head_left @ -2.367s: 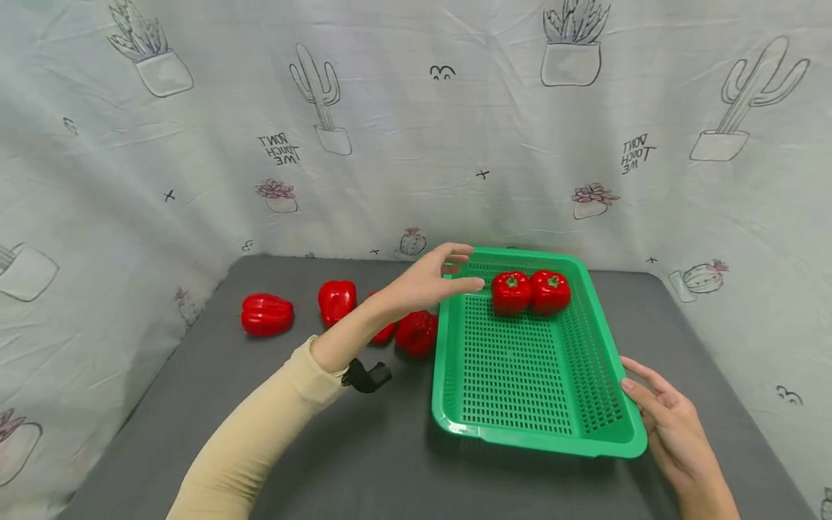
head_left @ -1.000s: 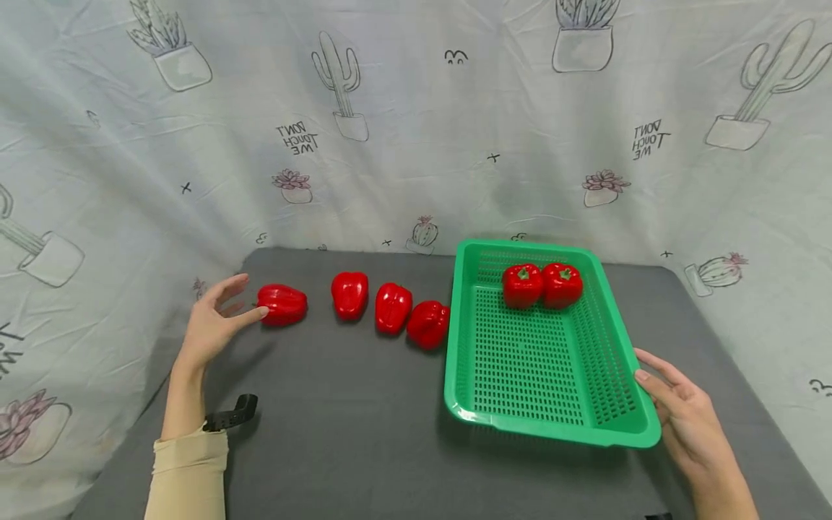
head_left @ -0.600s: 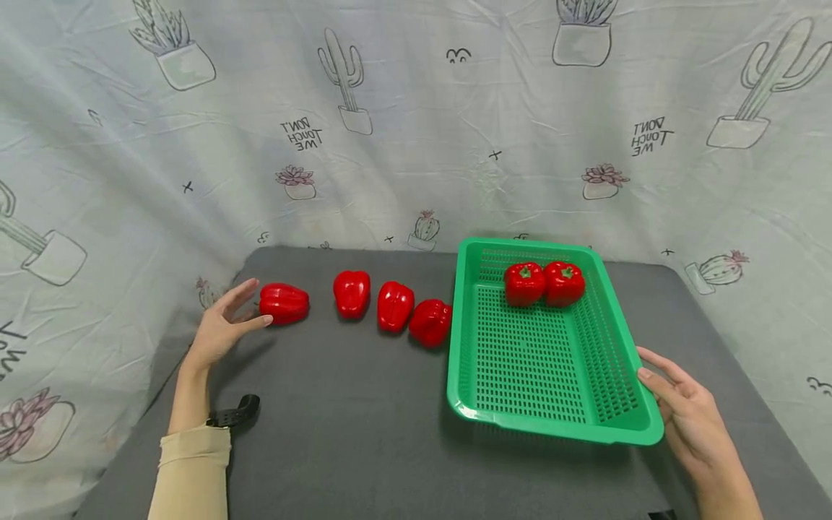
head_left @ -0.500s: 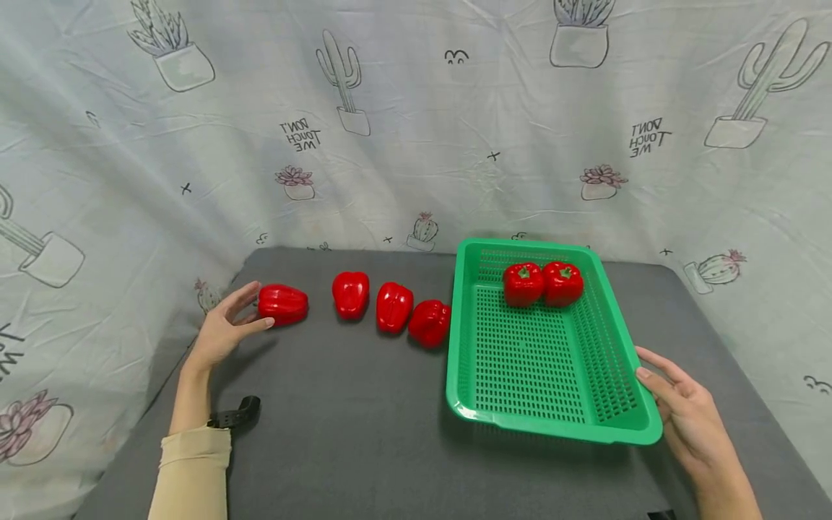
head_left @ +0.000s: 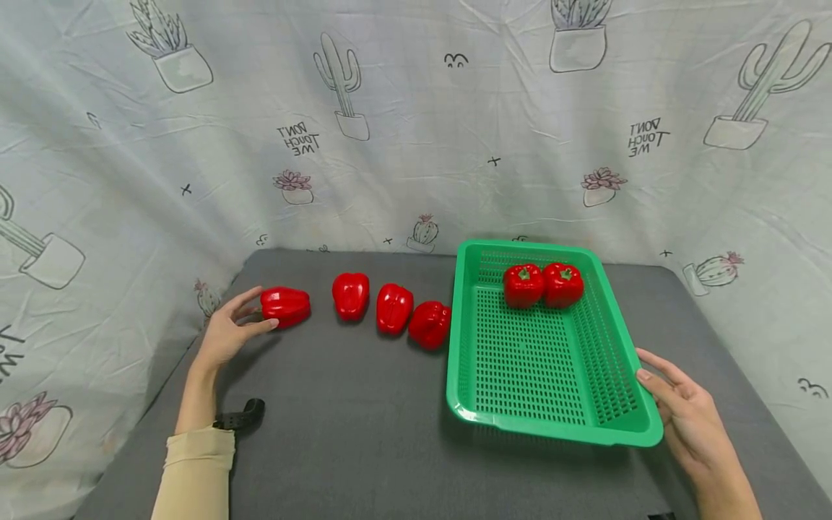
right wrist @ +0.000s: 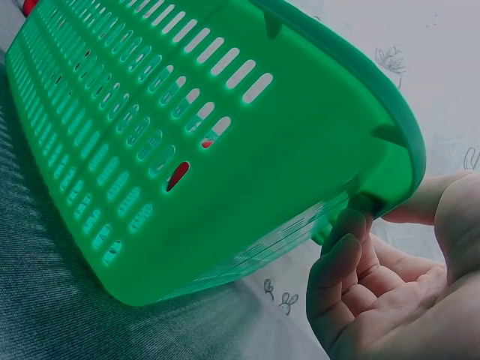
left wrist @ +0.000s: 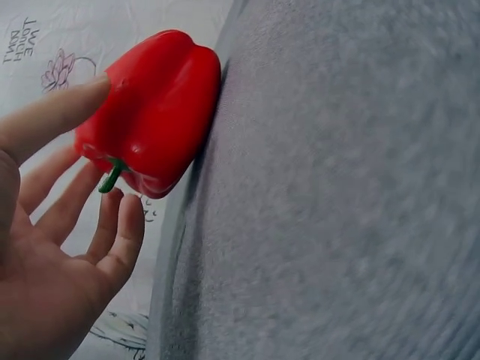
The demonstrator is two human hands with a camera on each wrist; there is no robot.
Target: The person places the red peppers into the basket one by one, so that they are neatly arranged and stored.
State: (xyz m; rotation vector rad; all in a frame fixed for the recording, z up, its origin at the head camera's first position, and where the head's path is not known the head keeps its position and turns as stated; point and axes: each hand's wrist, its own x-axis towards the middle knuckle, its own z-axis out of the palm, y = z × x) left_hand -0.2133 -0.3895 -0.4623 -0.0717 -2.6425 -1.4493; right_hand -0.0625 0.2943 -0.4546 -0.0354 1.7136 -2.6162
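while the left hand [head_left: 224,336] — half spread — curls round a pepper [head_left: 286,307], the right hand [head_left: 692,417] pinches a basket [head_left: 552,429].

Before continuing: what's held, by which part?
Right hand holds green basket by its right rim; left hand spans leftmost bell pepper near its stem, grip unclear.

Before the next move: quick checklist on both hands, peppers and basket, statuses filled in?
1. Left hand at leftmost red bell pepper: ok, thumb and fingers around its stem end.
2. Left grip firm: cannot tell.
3. Right hand steadying green basket: ok, holding its rim.
4. Basket space: ok, two red bell peppers at far end, rest bare.
5. Straight low path to basket: not ok, three other bell peppers lie between.
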